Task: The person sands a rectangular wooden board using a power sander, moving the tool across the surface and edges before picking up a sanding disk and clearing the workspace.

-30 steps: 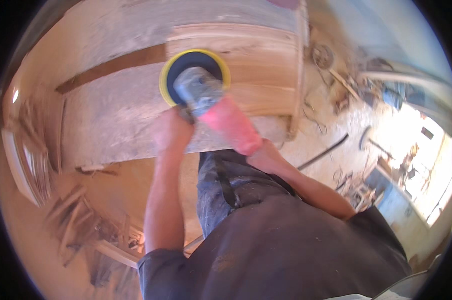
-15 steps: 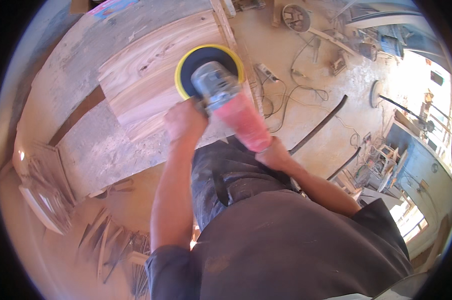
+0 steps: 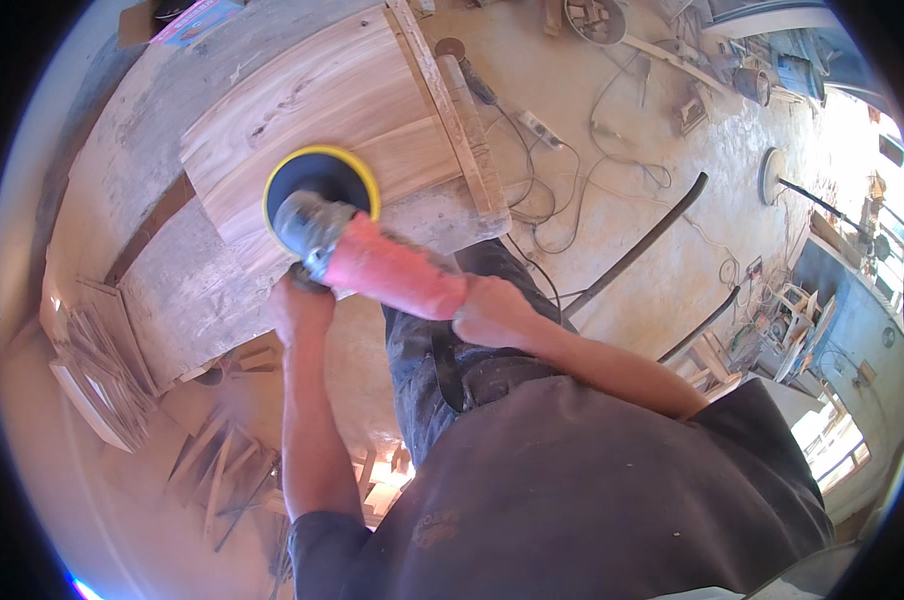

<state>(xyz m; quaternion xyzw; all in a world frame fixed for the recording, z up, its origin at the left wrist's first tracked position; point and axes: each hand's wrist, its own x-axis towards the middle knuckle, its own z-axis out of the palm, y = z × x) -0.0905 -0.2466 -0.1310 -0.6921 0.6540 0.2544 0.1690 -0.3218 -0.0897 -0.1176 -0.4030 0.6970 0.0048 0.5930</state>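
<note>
A power sander [image 3: 397, 272] with a red body, a metal head and a round black pad [image 3: 324, 180] rimmed in yellow rests over the near left part of a wooden panel [image 3: 317, 95]. My left hand [image 3: 300, 308] is closed round the dark side handle by the metal head. Around the rear end of the red body wraps my right hand [image 3: 494, 312]. The panel has pale and brown grain and lies on a worn grey workbench [image 3: 187, 290]. The pad hides the wood beneath it, so whether it touches there I cannot tell.
A wooden strip [image 3: 437, 100] runs along the panel's right edge. Cables and a power strip [image 3: 542, 130] lie on the dusty floor to the right. Thin boards [image 3: 102, 375] lean at the left; wood scraps [image 3: 217, 470] lie below. A colourful box [image 3: 197, 20] sits at the far left.
Both hands have carried the sander left and nearer to me across the panel. Its body has swung to lie more sideways. The panel's right part is now uncovered.
</note>
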